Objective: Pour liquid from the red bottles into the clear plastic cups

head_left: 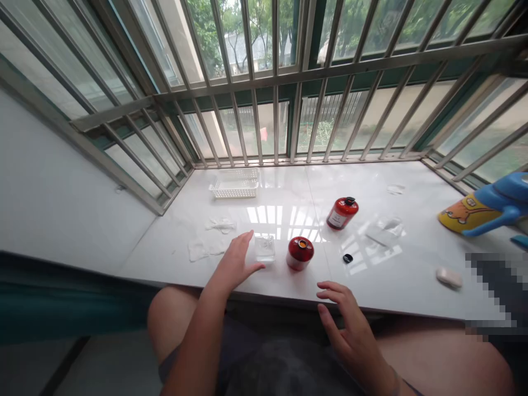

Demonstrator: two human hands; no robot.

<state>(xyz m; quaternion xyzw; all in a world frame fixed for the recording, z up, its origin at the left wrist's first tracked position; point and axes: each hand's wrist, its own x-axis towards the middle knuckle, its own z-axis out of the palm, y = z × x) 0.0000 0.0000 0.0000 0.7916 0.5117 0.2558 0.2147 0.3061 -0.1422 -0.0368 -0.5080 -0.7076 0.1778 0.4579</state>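
My left hand [239, 257] lies open beside a small clear glass container [264, 248], its thumb and fingers on the near left side; whether it touches the glass I cannot tell. Right of the glass stands a round red bottle [300, 254] with its neck uncapped. My right hand [340, 316] hovers open at the sill's front edge, fingers apart and holding nothing. A small black cap [347, 258] lies on the white surface. Behind it is a second red bottle [342, 213] with a white label and a black cap on.
A white perforated basket [235, 187] stands at the back left. Crumpled tissues [210, 242] lie left of the glass, and a clear wrapper [385, 232] lies to the right. Farther right are a pale oval object [449, 278] and a blue-yellow jug [482, 209]. Metal bars [256, 129] close off the window.
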